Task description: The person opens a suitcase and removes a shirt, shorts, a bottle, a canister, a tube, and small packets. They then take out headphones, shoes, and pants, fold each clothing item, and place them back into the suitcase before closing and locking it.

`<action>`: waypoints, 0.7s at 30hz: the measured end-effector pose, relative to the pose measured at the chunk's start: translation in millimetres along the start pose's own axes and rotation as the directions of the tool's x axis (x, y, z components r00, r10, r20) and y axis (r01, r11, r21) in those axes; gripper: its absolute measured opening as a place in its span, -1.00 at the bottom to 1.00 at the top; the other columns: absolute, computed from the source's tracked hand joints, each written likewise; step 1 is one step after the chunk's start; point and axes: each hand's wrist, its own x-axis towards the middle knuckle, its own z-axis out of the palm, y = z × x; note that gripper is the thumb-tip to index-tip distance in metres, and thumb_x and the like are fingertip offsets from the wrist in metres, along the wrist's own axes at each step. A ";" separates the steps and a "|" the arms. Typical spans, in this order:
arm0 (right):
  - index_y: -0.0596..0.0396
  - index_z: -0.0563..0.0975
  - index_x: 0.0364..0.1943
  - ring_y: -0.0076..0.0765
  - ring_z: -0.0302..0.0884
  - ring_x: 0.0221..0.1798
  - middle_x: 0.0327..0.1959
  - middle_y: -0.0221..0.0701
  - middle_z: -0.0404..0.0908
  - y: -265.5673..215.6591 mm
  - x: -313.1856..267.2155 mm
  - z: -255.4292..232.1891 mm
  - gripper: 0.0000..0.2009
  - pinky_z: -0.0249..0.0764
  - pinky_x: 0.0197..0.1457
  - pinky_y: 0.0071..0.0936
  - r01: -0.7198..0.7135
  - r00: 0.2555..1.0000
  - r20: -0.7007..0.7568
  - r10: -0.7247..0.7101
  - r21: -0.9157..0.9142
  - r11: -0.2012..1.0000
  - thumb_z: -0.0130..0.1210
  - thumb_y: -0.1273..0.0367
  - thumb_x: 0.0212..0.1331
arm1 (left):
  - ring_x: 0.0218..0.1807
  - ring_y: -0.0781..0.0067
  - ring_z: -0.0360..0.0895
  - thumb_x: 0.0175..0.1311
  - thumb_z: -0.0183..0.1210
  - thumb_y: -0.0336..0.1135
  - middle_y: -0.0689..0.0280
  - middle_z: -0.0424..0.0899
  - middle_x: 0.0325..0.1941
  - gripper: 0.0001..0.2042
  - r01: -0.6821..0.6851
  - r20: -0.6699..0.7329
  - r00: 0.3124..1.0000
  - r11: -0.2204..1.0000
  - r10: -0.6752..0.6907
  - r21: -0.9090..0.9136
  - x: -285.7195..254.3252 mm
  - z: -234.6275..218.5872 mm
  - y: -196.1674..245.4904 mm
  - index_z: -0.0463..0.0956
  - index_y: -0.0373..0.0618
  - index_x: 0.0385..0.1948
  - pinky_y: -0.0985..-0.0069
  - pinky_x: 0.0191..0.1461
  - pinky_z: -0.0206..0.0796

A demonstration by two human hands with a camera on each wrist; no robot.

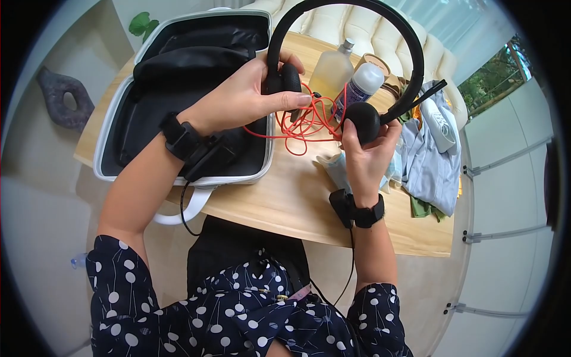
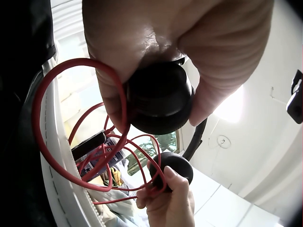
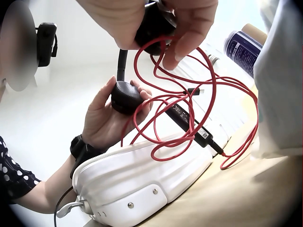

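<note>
Both hands hold a black headset (image 1: 343,3) up over the table, its headband arched away from the person. My left hand (image 1: 238,98) grips the left ear cup (image 1: 290,80), thumb on the near side. The right ear cup (image 1: 361,122) is pinched by my right hand (image 1: 370,157), and a thin microphone boom (image 1: 429,94) sticks out beside it. Between the cups hangs a tangled red cable (image 1: 303,122). In the right wrist view a black inline control box (image 3: 184,120) and a small plug (image 3: 194,91) dangle among the loops.
An open white suitcase (image 1: 184,178) with black lining lies at the left of the wooden table (image 1: 285,202). Behind the cable stand a glass bottle (image 1: 333,68) and a spray can (image 1: 360,89). Face masks (image 1: 336,169) and folded clothes (image 1: 431,160) lie to the right.
</note>
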 end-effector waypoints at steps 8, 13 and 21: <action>0.12 0.20 -0.05 -0.55 0.49 -0.22 -0.20 -0.35 0.42 -2.8 0.0 -1.6 -0.49 0.46 -0.19 -0.63 0.009 1.000 0.001 -0.009 0.079 0.997 0.28 0.55 -0.02 | -0.13 0.65 0.48 0.14 0.26 -0.33 0.39 0.47 -0.18 -0.62 0.002 0.008 1.000 0.999 -0.002 -0.051 1.5 0.3 -4.0 0.30 -0.14 -0.07 0.67 -0.04 0.36; 0.08 0.22 -0.05 -0.56 0.51 -0.25 -0.22 -0.36 0.46 -6.7 -0.4 -1.3 -0.47 0.47 -0.25 -0.65 0.047 0.999 -0.008 -0.047 0.034 0.998 0.31 0.53 -0.05 | -0.04 0.59 0.48 0.16 0.24 -0.37 0.35 0.47 -0.17 -0.62 -0.025 -0.070 0.997 0.999 0.028 0.042 2.0 -1.4 -7.4 0.28 -0.15 -0.04 0.59 0.04 0.36; 0.10 0.22 -0.01 -0.59 0.48 -0.24 -0.17 -0.40 0.41 -0.6 -3.2 1.4 -0.37 0.42 -0.30 -0.70 0.139 0.989 0.051 -0.137 -0.035 0.990 0.41 0.45 -0.14 | 0.01 0.54 0.49 0.19 0.22 -0.36 0.33 0.48 -0.16 -0.62 -0.021 -0.071 0.997 1.000 0.021 0.002 3.4 -0.5 -11.3 0.26 -0.15 -0.03 0.56 0.10 0.36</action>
